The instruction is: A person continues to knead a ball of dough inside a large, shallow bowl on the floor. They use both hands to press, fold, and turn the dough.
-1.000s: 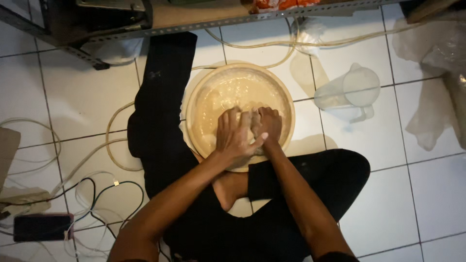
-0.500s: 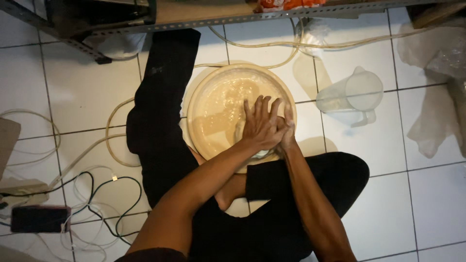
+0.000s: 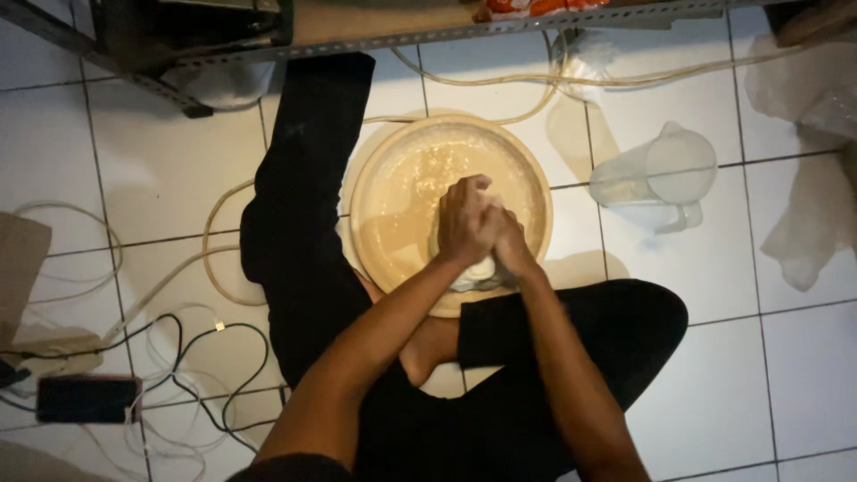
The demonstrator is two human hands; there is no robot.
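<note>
Left hand [image 3: 464, 219] and right hand [image 3: 507, 241] clasped together

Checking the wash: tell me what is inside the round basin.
The basin holds cloudy, foamy water. The left hand and right hand squeeze a pale cloth there; the bottom is hidden.

Basin [image 3: 375, 170] – smooth plastic, beige, filled with cloudy water. Jug [image 3: 661, 178] – translucent plastic. Floor tiles [image 3: 161, 170] glazed, glossy. Shelf rail [image 3: 500, 25] – perforated metal.
</note>
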